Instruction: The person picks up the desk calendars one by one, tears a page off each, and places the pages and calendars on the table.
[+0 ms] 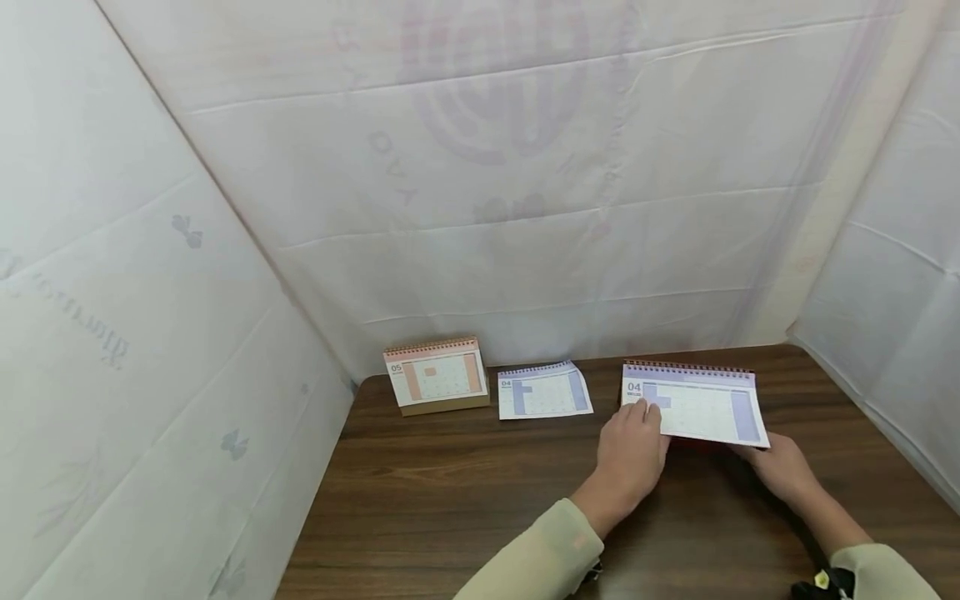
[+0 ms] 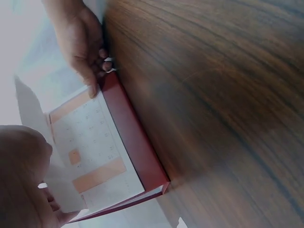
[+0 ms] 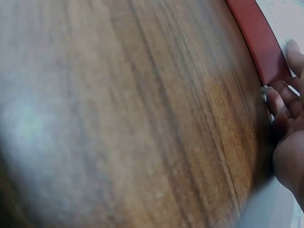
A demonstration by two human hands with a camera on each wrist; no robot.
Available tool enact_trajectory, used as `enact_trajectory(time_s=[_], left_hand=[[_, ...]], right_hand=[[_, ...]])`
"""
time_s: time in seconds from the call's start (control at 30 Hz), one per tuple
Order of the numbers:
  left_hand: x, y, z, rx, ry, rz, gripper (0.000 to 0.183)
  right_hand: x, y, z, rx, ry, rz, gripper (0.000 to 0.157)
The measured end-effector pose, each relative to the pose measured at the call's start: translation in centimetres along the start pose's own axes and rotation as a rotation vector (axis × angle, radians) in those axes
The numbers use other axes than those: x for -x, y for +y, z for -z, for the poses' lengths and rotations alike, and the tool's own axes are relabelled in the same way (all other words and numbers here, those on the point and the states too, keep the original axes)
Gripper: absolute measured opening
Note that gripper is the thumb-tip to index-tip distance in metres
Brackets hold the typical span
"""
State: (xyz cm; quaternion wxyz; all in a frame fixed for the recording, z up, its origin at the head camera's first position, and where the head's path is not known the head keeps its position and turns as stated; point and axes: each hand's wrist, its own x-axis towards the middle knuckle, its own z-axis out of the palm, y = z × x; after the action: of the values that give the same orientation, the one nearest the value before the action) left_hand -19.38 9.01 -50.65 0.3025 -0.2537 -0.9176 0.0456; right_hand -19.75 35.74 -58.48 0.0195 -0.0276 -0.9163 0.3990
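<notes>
A desk calendar (image 1: 697, 404) with a red base stands at the right of the table, its lavender "04" page lifted at the front. My left hand (image 1: 633, 446) pinches that calendar page (image 2: 57, 175) near its lower left corner. Under it, an orange-marked page (image 2: 90, 137) shows in the left wrist view, lying against the red base (image 2: 133, 133). At the other end, my right hand (image 1: 783, 471) grips the calendar's lower corner. Its thumb lies on the orange-marked page and its fingers are at the end of the red base (image 3: 263, 45).
Left of the hands lies a smaller lavender "04" calendar (image 1: 546, 392). Beyond it stands an orange "05" calendar (image 1: 438, 375) on a tan base. The dark wooden table (image 1: 420, 500) meets white sheeting (image 1: 465, 275) at the back and sides.
</notes>
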Motion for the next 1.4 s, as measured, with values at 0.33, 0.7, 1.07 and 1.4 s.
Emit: enact_trajectory(time_s=[0.33, 0.7, 1.07, 1.4], left_hand=[[-0.6, 1.2, 0.3, -0.022, -0.014, -0.002, 0.035], [-0.7, 1.7, -0.2, -0.088, -0.042, -0.034, 0.009], [-0.7, 1.1, -1.4, 0.010, -0.044, -0.014, 0.015], [-1.0, 0.7, -2.0, 0.058, 0.013, 0.007, 0.016]], right_hand=[[0.1, 0.1, 0.1, 0.014, -0.002, -0.006, 0.065], [0.2, 0.2, -0.1, 0.024, -0.001, 0.001, 0.064], [0.3, 0.3, -0.2, 0.002, 0.034, -0.005, 0.053], [0.3, 0.3, -0.2, -0.011, 0.034, -0.014, 0.050]])
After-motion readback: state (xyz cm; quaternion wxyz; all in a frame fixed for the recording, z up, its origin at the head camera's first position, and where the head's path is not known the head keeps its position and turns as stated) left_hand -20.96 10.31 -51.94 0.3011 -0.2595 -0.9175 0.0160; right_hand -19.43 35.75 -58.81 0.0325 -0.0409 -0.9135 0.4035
